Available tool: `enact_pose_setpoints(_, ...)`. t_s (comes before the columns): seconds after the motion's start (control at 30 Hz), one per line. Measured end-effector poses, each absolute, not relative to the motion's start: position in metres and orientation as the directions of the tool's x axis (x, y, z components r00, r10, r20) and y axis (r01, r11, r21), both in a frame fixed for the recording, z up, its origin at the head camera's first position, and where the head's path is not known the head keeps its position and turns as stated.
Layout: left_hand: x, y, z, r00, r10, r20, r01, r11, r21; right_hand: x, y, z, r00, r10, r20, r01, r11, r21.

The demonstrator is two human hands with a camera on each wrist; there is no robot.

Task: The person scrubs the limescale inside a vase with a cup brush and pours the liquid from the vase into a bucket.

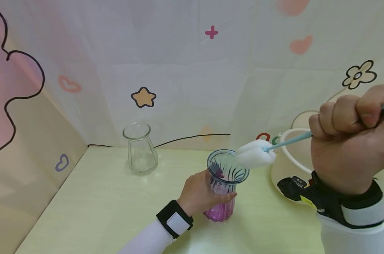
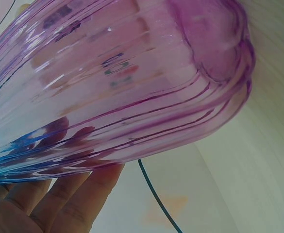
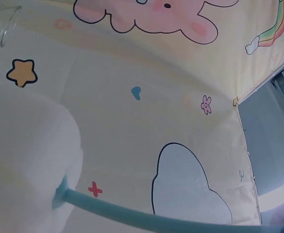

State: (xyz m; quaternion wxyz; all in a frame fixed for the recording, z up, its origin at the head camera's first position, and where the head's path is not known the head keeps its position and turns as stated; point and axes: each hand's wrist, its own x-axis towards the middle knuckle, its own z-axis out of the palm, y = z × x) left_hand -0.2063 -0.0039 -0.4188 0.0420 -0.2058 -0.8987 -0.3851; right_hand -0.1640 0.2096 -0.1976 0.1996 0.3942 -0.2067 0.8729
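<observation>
My left hand (image 1: 199,194) grips a ribbed glass vase (image 1: 222,208), blue at the rim and pink-purple toward the base, tilted slightly on the table. In the left wrist view the vase (image 2: 132,97) fills most of the picture, with fingers (image 2: 78,199) along its side. My right hand (image 1: 354,141) is curled round the light-blue handle of a sponge bottle brush (image 1: 255,154). Its white sponge head overlaps the right side of the vase's rim in the head view. The right wrist view shows the white sponge (image 3: 30,160) and the blue stem close up.
A clear glass vase (image 1: 142,155) stands at the back left of the pale green table (image 1: 115,204). Behind my right hand sits a cream-coloured bucket (image 1: 284,169) with a white rim. A printed cloth (image 1: 179,70) with hearts and stars hangs behind the table.
</observation>
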Motion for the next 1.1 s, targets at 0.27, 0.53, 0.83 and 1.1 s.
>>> enact_pose_setpoints(0.27, -0.205, -0.006, -0.418, -0.908, 0.343, 0.240, 0.409, 0.605, 0.684, -0.170, 0.179, -0.206, -0.649, 0.205, 0.733, -0.612, -0.712, -0.343)
enact_pose_setpoints(0.53, -0.205, -0.007, -0.417, -0.908, 0.346, 0.237, 0.407, 0.589, 0.698, -0.177, 0.165, -0.217, -0.634, 0.128, 0.762, -0.627, -0.663, -0.410)
enact_pose_setpoints(0.83, -0.205, -0.007, -0.418, -0.895, 0.347, 0.280, 0.441, 0.593, 0.674, -0.188, 0.159, -0.232, -0.610, 0.009, 0.792, -0.640, -0.594, -0.487)
enact_pose_setpoints(1.1, -0.204, -0.007, -0.417, -0.889, 0.341, 0.305, 0.456, 0.597, 0.661, -0.194, 0.155, -0.240, -0.627, -0.046, 0.777, -0.616, -0.581, -0.531)
